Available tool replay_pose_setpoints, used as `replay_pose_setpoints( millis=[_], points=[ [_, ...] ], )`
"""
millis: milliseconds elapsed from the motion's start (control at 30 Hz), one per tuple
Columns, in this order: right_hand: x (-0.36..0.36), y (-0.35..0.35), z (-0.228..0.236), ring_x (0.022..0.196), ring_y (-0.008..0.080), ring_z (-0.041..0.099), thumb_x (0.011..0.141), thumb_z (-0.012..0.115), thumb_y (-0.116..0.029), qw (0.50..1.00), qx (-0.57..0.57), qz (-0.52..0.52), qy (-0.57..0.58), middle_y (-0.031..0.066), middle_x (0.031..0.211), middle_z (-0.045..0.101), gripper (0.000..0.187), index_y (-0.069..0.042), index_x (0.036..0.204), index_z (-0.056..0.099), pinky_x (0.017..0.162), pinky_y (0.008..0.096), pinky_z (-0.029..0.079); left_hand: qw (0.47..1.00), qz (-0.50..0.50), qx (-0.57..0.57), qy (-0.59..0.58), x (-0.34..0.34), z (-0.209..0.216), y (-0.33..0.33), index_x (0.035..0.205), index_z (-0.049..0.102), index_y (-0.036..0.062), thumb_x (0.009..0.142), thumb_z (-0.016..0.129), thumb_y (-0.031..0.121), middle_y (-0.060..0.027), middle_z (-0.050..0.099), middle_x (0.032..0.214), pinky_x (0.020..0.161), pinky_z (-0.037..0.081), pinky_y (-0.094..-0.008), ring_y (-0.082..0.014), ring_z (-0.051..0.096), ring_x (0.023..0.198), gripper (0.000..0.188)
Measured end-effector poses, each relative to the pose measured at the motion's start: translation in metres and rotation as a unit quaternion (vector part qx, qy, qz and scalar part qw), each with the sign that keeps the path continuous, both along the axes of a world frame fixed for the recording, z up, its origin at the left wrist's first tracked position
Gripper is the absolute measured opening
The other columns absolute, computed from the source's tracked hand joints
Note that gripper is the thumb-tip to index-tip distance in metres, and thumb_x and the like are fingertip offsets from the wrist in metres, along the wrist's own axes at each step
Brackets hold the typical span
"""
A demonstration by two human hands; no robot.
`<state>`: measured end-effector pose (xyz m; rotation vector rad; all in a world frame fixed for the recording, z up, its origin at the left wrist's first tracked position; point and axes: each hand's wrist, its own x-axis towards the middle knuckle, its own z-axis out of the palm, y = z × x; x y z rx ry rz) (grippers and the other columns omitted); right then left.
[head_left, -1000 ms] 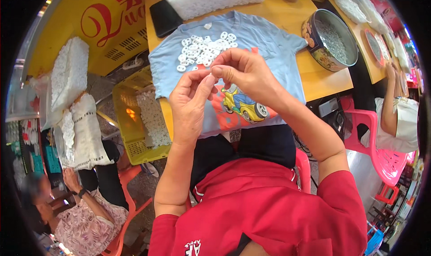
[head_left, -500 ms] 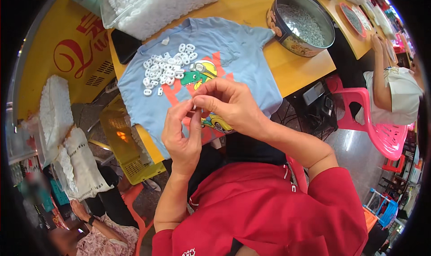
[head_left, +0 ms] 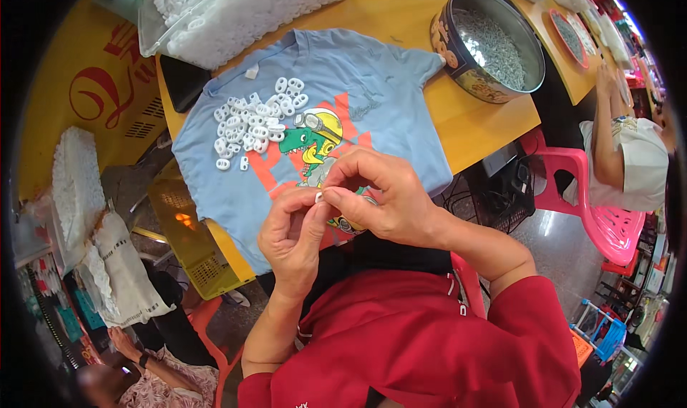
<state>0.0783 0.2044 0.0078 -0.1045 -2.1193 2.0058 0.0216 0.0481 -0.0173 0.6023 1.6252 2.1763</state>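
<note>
My left hand point(head_left: 292, 230) pinches a small white plastic piece point(head_left: 319, 197) between thumb and fingertips. My right hand point(head_left: 383, 199) meets it there, thumb and forefinger pressed together against the piece; whether they hold something of their own is hidden. Both hands are over the near part of a light blue T-shirt point(head_left: 386, 115) with a cartoon dinosaur print, spread on the table. Beyond them on the shirt lies a loose pile of white plastic pieces point(head_left: 250, 122), many with two holes.
A clear tub point(head_left: 147, 36) heaped with white pieces stands at the far left, a dark flat object point(head_left: 182, 82) beside it. A round tin point(head_left: 458, 68) of small metal parts stands far right on the yellow table point(head_left: 494, 125). People sit on both sides; a pink chair point(head_left: 608, 225) is at right.
My hands have moved slightly down in the picture, still fingertip to fingertip. The white piece between them shows more plainly now. The whole view has shifted a little.
</note>
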Motion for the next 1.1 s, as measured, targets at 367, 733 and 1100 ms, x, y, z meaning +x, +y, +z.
replay_pose_setpoints(
  millis=[367,733,1100],
  points=[
    [-0.011,0.060,0.002,0.068,0.0202,0.061,0.081,0.066,0.001,0.946,0.312,-0.062,0.060,0.0095,0.084,0.063,0.009,0.000,0.090,0.064,0.058,0.0297,0.049,0.998,-0.027,-0.019,-0.052,-0.019,-0.003,0.006,0.103,0.057,-0.0019,0.090,0.058,-0.006,-0.0136,0.062,0.102,0.068,0.052,-0.0237,-0.0135,0.062,0.078,0.014],
    [-0.033,0.103,-0.003,0.070,0.0284,0.062,0.081,0.068,-0.009,0.845,0.524,-0.099,-0.025,0.0092,0.082,0.061,0.009,-0.003,0.085,0.064,0.062,0.0354,0.048,0.998,-0.010,-0.052,0.022,-0.030,-0.003,0.004,0.102,0.057,-0.0021,0.087,0.060,-0.010,-0.0154,0.061,0.098,0.063,0.052,-0.0238,-0.0138,0.062,0.073,0.017],
    [-0.043,0.104,-0.006,0.068,0.0286,0.061,0.079,0.065,-0.009,0.805,0.586,-0.081,-0.038,0.0091,0.078,0.059,0.009,-0.004,0.082,0.059,0.059,0.0374,0.047,0.995,0.015,-0.046,-0.083,-0.029,0.007,0.005,0.101,0.056,-0.0015,0.089,0.060,-0.003,-0.0149,0.065,0.097,0.063,0.052,-0.0241,-0.0130,0.063,0.071,0.012]
  ],
)
